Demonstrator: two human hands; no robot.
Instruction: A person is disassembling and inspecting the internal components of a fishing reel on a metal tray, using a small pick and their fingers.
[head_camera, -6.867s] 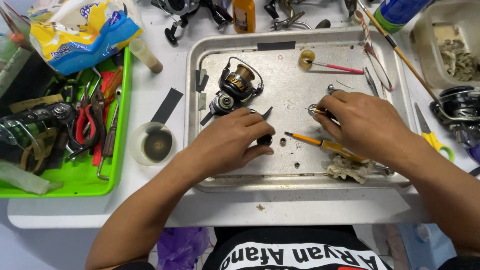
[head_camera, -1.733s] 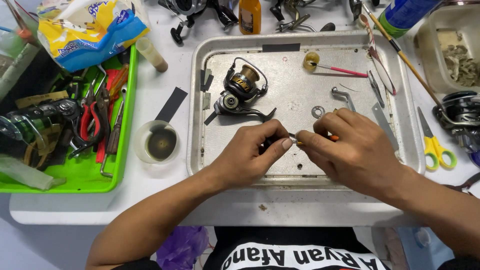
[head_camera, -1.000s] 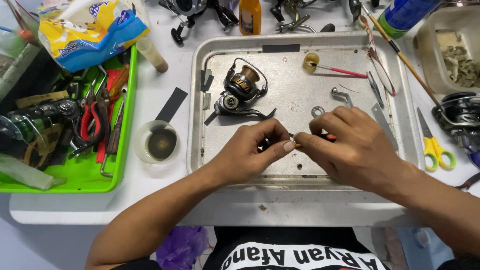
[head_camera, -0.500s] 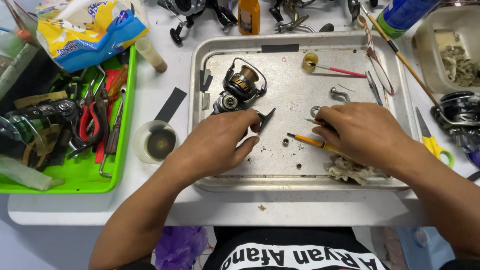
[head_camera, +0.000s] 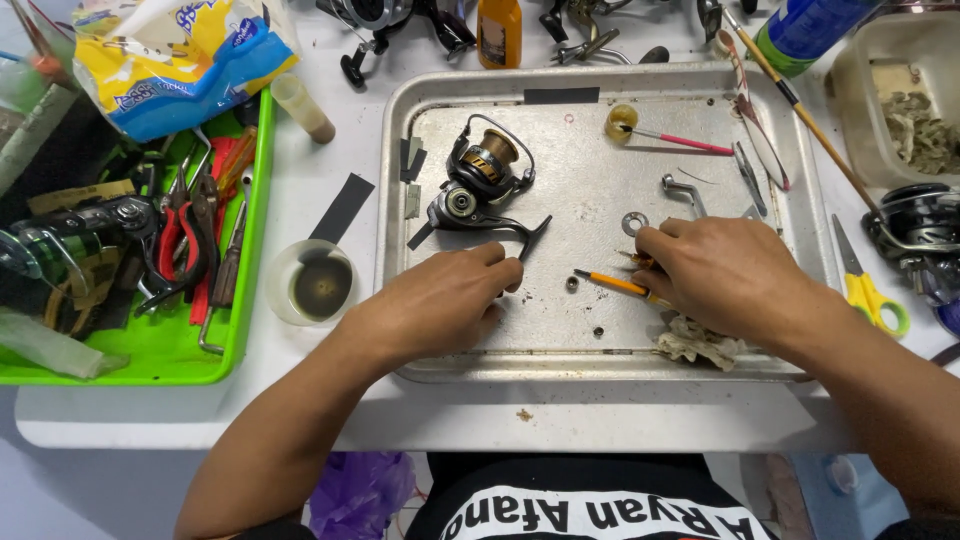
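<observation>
My left hand (head_camera: 450, 305) lies palm down on the metal tray (head_camera: 590, 365), fingers curled, fingertips just short of the black foot of the black and gold spinning reel (head_camera: 480, 185). What it holds, if anything, is hidden. My right hand (head_camera: 720, 275) rests on the tray's right half, its fingertips pinching a small brown part (head_camera: 636, 261). An orange-handled thin tool (head_camera: 610, 284) lies on the tray and runs under that hand. A metal washer (head_camera: 634, 222) and a bent metal handle piece (head_camera: 682, 192) lie just beyond the right fingers.
A crumpled rag (head_camera: 700, 343) lies under my right wrist. A green tray (head_camera: 150, 350) of pliers and tools is at the left, a small cup (head_camera: 312, 283) beside it. Yellow scissors (head_camera: 870, 290), more reels, a bottle (head_camera: 500, 30) and a brush (head_camera: 680, 140) ring the tray.
My hands, joined over a small part at the tray's middle a second ago, have drawn apart. The left moved toward the reel's foot and the right shifted right over the orange tool.
</observation>
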